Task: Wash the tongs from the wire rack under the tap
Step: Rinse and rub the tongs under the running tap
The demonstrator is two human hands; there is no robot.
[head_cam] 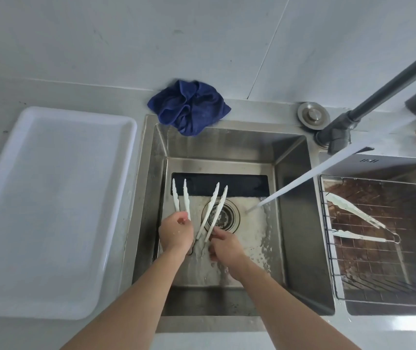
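Two bare forearms, sleeveless to frame edge; left hand (175,233), right hand (224,248) ungloved, wet.

The light is soft and even, like daylight, and rather cool in colour. My forearms throw only weak shadows. There is strong white glare on the counter (409,332) at the lower right corner. The inner walls of the sink (295,198) stay darker. The wide lens bends the straight lines near the edges. The tap (391,89) at the upper right looks blurred, and the water stream (328,170) is smeared into a white streak.
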